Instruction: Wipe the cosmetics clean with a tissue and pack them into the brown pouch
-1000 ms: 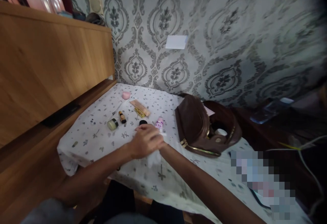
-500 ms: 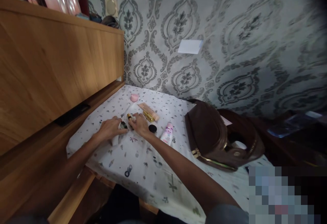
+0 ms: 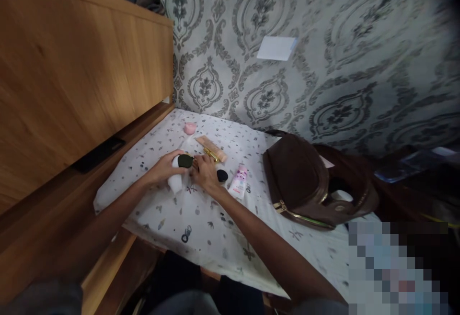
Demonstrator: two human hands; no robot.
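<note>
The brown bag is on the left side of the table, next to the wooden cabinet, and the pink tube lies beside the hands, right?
Not quite. The head view shows the brown bag on the right side of the table, away from the wooden cabinet. The pink tube does lie beside the hands.

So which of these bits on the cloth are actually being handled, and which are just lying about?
In hand:
- left hand holds a white cloth and a small dark-lidded jar
- right hand rests beside the jar

Lying about:
- pink tube
- black round cap
- peach tube
- pink round pot
- brown bag, open
</note>
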